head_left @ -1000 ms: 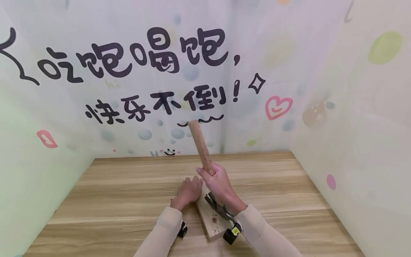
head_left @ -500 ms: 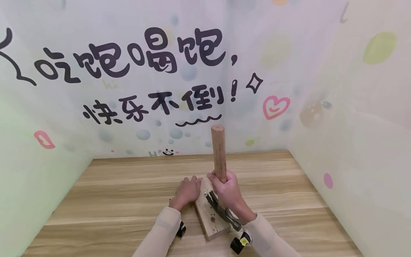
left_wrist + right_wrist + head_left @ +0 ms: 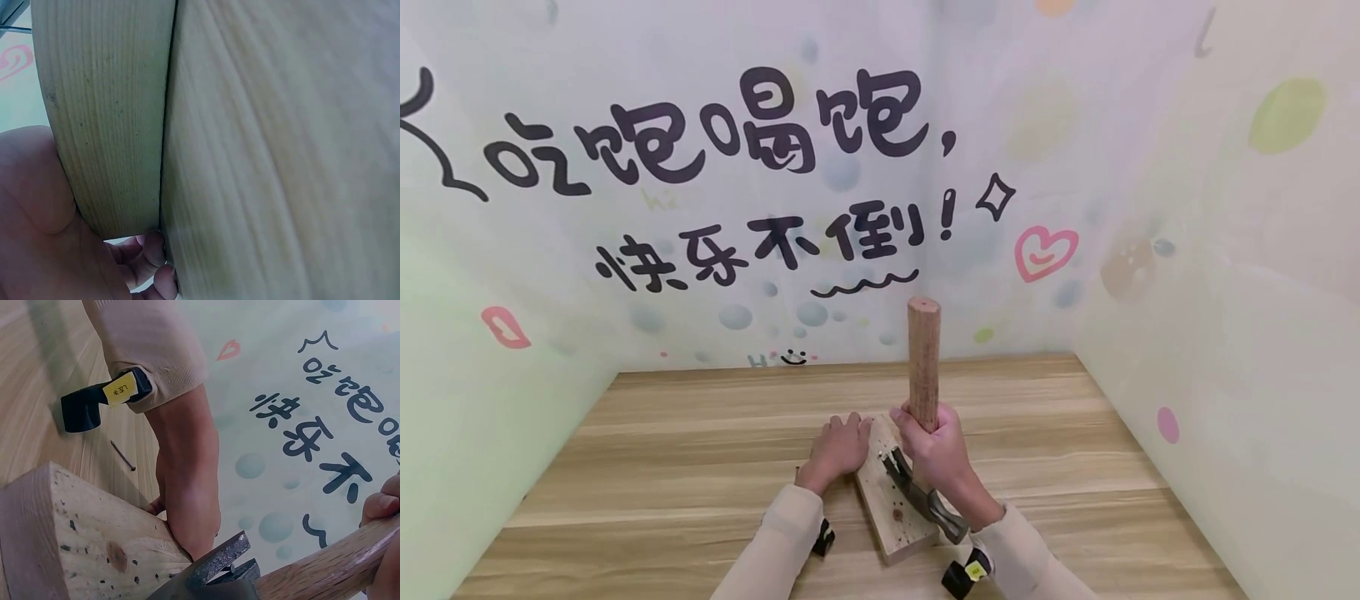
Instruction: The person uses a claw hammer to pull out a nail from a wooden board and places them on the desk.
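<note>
My right hand (image 3: pixel 942 446) grips the wooden handle of a claw hammer (image 3: pixel 923 358), which stands nearly upright. The dark hammer head lies over the top of a pale wooden board (image 3: pixel 891 533), claw towards the board's far part. In the right wrist view, a small nail (image 3: pixel 230 570) shows between the claw prongs; how deep it sits is hidden. My left hand (image 3: pixel 841 446) holds the board's far left end. In the left wrist view, its fingers (image 3: pixel 154 249) curl round the end of the board (image 3: pixel 106 125). Several small dark holes and a knot mark the board's face.
A loose nail (image 3: pixel 123 455) lies on the wood-grain table (image 3: pixel 700 467) left of the board. Black wrist cameras (image 3: pixel 957 577) are strapped at both cuffs. Printed white walls enclose the table at the back and both sides.
The hammer handle has swung from leaning left to nearly upright, and my right hand has moved to the right with it. My left hand and the board have stayed in place.
</note>
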A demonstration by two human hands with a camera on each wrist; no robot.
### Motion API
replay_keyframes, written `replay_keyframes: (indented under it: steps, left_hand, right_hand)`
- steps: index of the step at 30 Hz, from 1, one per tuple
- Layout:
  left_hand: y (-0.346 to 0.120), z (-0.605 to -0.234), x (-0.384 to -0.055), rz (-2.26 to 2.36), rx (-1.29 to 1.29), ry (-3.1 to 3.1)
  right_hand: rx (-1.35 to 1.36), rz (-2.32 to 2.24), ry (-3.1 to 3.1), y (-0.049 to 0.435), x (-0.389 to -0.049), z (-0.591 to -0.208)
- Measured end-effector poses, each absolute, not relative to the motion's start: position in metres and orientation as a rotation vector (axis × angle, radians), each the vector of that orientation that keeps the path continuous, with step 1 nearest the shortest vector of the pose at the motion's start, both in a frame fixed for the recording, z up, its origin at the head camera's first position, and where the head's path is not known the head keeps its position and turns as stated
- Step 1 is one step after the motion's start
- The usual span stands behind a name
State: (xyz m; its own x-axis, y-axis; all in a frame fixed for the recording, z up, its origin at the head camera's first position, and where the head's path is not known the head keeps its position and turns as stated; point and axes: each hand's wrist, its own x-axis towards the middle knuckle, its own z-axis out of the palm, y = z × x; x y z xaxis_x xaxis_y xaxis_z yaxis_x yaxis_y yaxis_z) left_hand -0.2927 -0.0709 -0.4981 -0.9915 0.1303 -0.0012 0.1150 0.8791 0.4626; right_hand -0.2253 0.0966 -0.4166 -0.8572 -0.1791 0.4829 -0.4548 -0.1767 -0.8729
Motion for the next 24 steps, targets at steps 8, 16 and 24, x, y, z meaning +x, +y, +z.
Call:
replay_keyframes:
  steps: [8,16,24]
  left_hand:
    - [-0.0717,-0.5003,-0.2913,0.737,0.190,3.009]
    - [-0.0736,-0.5009,-0.2901,0.751,0.194,3.016]
    - [-0.0739,-0.5029,-0.2903,0.792,0.209,3.025]
  right_hand:
    - [0.717,2.161,-1.877,0.0963,-0.2225,-0.4150]
    - [0.675,2.182,-1.892,0.0967,-0.2215,-0.4125]
    - [0.637,2.232,-1.903,0.1010,-0.2309,-0.4075]
